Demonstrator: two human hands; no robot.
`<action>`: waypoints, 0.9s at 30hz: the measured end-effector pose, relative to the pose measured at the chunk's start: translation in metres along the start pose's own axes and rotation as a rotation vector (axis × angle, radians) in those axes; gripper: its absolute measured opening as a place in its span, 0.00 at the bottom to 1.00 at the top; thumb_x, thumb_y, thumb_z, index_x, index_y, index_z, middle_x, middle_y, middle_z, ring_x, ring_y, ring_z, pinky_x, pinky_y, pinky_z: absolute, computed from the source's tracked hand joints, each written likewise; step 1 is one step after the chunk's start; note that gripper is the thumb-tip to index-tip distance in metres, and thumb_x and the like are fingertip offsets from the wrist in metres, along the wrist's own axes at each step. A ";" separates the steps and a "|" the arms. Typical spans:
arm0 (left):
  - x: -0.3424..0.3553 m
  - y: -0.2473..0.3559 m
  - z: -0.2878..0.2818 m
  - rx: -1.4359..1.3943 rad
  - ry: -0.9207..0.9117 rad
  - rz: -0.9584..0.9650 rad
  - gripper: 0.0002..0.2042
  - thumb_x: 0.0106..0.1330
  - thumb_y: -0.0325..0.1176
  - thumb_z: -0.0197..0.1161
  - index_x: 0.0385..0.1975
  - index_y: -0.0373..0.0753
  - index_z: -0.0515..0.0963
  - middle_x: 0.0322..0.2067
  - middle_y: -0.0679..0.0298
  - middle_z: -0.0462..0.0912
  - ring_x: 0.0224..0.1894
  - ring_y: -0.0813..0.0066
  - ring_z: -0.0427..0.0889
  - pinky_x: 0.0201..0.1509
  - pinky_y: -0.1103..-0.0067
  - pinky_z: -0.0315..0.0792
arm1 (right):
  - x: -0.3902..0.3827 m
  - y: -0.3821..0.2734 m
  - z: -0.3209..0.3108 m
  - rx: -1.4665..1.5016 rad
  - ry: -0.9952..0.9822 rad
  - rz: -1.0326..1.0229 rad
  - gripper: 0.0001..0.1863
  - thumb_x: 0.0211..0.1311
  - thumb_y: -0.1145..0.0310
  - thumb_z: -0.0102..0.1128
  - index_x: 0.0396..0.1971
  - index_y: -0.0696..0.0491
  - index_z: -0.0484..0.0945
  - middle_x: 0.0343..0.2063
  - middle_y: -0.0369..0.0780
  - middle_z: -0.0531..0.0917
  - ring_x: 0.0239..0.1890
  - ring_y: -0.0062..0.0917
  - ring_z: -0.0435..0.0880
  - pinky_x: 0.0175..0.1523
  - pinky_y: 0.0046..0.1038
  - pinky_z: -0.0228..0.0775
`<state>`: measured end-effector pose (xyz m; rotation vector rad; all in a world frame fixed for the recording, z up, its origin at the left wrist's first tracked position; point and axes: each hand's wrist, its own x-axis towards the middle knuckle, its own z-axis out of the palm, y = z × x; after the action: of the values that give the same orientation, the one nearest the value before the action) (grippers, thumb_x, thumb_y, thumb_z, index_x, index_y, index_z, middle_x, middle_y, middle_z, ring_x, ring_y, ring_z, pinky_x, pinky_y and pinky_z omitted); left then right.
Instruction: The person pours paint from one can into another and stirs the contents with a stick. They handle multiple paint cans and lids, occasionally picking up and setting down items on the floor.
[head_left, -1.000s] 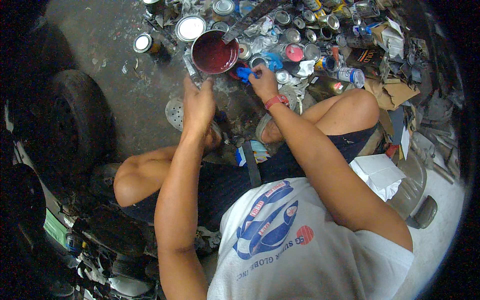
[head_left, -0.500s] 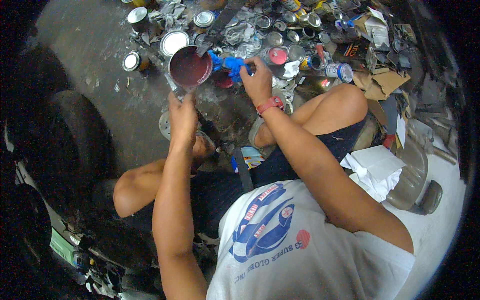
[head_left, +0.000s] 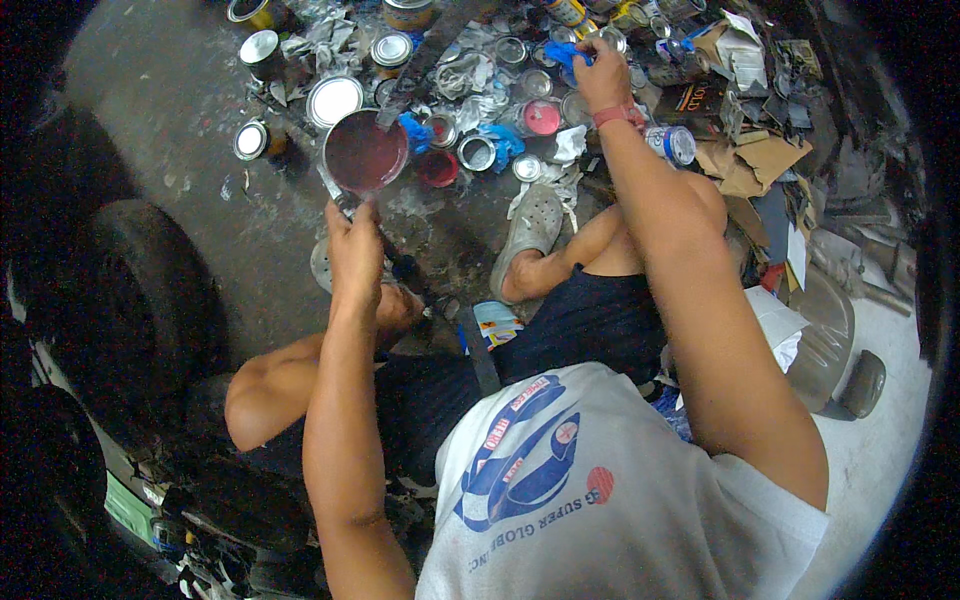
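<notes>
My left hand (head_left: pixel 355 245) is closed around the silver handle (head_left: pixel 332 188) of a round vessel (head_left: pixel 366 150) with dark red liquid in it. The vessel is up in front of me, its opening facing the camera. A flat grey strip (head_left: pixel 392 108) crosses its far right rim. At the far right, my right hand (head_left: pixel 603 75) pinches a crumpled blue piece of cloth or plastic (head_left: pixel 566 56) among the cans. Between the hands, an open can (head_left: pixel 476 152) stands beside more crumpled blue material (head_left: pixel 507 146), and a dark red one (head_left: pixel 437 168) is nearer the vessel.
Several paint cans crowd the floor ahead, including a white-lidded can (head_left: pixel 335 101) and a pink-topped can (head_left: pixel 541 117). Crumpled plastic (head_left: pixel 468 78) lies between them. Torn cardboard (head_left: pixel 750 165) is at the right, and a tyre (head_left: pixel 150 280) at the left. My shod foot (head_left: pixel 530 225) is near the cans.
My right hand has moved away and to the right with the blue piece, uncovering the open can. The left hand and vessel have shifted slightly left and nearer.
</notes>
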<state>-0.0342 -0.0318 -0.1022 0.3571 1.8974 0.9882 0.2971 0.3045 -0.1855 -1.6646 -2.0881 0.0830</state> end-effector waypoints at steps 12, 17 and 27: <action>0.002 0.001 0.006 -0.032 -0.032 -0.016 0.20 0.81 0.39 0.62 0.65 0.35 0.76 0.46 0.59 0.85 0.46 0.68 0.81 0.52 0.70 0.75 | 0.033 0.082 -0.016 -0.307 -0.535 0.032 0.12 0.61 0.72 0.66 0.44 0.47 0.89 0.41 0.49 0.93 0.49 0.53 0.92 0.56 0.51 0.83; 0.001 0.006 0.007 -0.019 -0.055 -0.023 0.19 0.81 0.36 0.61 0.65 0.34 0.74 0.44 0.61 0.82 0.44 0.72 0.79 0.49 0.72 0.74 | 0.026 0.081 -0.024 -0.416 -0.628 0.041 0.14 0.62 0.74 0.64 0.47 0.46 0.89 0.43 0.48 0.93 0.52 0.52 0.91 0.57 0.51 0.83; 0.012 -0.013 0.006 -0.045 -0.034 0.016 0.20 0.80 0.36 0.61 0.67 0.33 0.73 0.44 0.60 0.83 0.43 0.72 0.79 0.48 0.71 0.74 | -0.014 0.003 0.019 -0.206 -0.682 -0.394 0.25 0.56 0.69 0.77 0.57 0.52 0.85 0.53 0.50 0.89 0.58 0.51 0.90 0.63 0.54 0.84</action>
<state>-0.0335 -0.0301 -0.1208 0.3608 1.8408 1.0277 0.2942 0.2965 -0.2077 -1.4175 -2.9898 0.3611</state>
